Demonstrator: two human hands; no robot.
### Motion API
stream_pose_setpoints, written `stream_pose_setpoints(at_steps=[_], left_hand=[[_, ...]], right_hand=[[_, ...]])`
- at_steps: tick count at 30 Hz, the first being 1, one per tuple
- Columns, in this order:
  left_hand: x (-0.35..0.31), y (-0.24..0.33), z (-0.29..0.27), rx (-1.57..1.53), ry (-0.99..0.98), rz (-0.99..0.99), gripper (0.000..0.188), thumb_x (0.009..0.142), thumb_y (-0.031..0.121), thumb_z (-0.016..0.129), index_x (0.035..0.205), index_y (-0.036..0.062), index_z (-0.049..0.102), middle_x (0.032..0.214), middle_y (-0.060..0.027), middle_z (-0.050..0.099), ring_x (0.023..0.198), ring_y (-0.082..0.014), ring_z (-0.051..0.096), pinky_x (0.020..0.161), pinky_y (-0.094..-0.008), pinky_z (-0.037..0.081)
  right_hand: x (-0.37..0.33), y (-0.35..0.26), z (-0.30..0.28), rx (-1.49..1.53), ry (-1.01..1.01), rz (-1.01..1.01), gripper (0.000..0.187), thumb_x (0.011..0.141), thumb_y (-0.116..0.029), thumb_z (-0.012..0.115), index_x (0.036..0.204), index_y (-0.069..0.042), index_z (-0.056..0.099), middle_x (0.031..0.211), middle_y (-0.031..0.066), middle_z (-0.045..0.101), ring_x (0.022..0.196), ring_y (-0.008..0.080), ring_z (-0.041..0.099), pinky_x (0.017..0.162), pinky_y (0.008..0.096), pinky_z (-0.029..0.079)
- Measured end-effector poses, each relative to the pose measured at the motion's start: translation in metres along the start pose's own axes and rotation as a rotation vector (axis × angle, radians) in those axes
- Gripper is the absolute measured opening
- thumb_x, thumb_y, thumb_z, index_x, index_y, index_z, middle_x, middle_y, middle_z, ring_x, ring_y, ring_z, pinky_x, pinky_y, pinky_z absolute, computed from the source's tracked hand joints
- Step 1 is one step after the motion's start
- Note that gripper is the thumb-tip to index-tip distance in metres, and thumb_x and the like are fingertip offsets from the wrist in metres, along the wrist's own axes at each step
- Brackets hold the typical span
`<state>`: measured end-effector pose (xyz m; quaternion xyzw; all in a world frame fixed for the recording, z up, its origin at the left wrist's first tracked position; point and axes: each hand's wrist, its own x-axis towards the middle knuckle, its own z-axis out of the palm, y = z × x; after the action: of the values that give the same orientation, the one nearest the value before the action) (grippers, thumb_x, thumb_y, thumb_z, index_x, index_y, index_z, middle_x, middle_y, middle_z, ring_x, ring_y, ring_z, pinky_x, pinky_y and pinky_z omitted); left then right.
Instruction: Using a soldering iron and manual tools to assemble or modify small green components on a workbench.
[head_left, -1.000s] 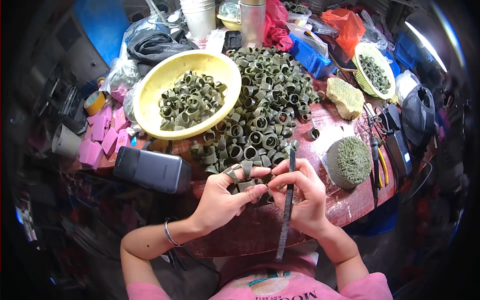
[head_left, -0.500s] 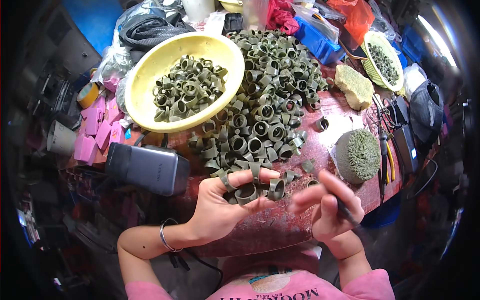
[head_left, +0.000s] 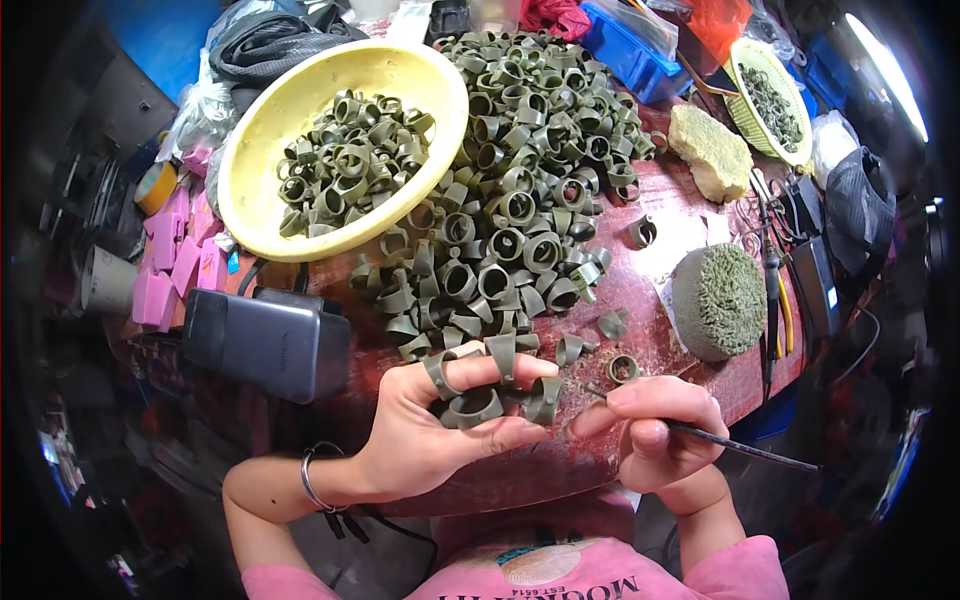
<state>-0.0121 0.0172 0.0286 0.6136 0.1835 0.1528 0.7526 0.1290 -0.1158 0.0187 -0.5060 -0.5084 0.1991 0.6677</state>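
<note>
My left hand (head_left: 415, 435) is closed around several olive-green rings, some of them worn on its fingers. One ring (head_left: 542, 401) sits between the fingertips and thumb, on the side facing my right hand (head_left: 668, 432). That right hand pinches a thin dark rod-shaped tool (head_left: 745, 450). Its slim tip reaches left toward the held rings, but I cannot tell whether it touches one. Beyond both hands spreads a big heap of similar rings (head_left: 515, 205). A few single rings, one of them (head_left: 622, 369) just past the right fingers, lie apart from the heap.
A yellow bowl (head_left: 240, 190) of rings tilts at the heap's left. Nearer stands a dark grey box-shaped device (head_left: 265, 340), beside pink blocks (head_left: 185, 262). To the right are a round green bristly block (head_left: 722, 305), a yellowish sponge-like chunk (head_left: 710, 150), cables and a yellow-green basket (head_left: 745, 110).
My right hand has gone from a blurred motion to a steadier pose, its tool now lying across toward the left hand's rings. My left hand keeps its hold; the whole view has shifted slightly.
</note>
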Motion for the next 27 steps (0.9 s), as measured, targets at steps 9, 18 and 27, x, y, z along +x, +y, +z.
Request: stream_pose_setpoints(at_steps=[9, 18, 27], left_hand=[[0.004, -0.001, -0.001, 0.306, 0.046, 0.102, 0.032, 0.064, 0.007, 0.073, 0.094, 0.0052, 0.063, 0.078, -0.0004, 0.054, 0.071, -0.0072, 0.048, 0.064, -0.0199, 0.040], [0.005, -0.001, 0.002, 0.235, 0.099, 0.096, 0.029, 0.065, 0.004, 0.072, 0.093, 0.0058, 0.063, 0.080, -0.0008, 0.051, 0.071, -0.0078, 0.049, 0.064, -0.0212, 0.042], [0.006, -0.001, -0.004, 0.343, 0.108, 0.112, 0.034, 0.060, -0.001, 0.073, 0.092, 0.0047, 0.063, 0.084, -0.0036, 0.056, 0.076, -0.0105, 0.050, 0.068, -0.0232, 0.041]], right_hand=[[-0.002, -0.004, -0.001, -0.186, 0.079, 0.082, 0.015, 0.082, -0.006, 0.049, 0.095, 0.000, 0.057, 0.068, 0.0098, 0.062, 0.057, 0.0197, 0.061, 0.050, 0.0282, 0.049], [0.011, -0.001, -0.003, -0.182, -0.237, -0.111, 0.030, 0.074, 0.004, 0.057, 0.104, 0.005, 0.053, 0.066, 0.0104, 0.059, 0.052, 0.0195, 0.059, 0.047, 0.0267, 0.047], [0.007, -0.002, -0.001, -0.042, -0.180, 0.032, 0.023, 0.081, -0.006, 0.053, 0.102, 0.004, 0.055, 0.066, 0.0083, 0.062, 0.054, 0.0175, 0.060, 0.049, 0.0273, 0.050]])
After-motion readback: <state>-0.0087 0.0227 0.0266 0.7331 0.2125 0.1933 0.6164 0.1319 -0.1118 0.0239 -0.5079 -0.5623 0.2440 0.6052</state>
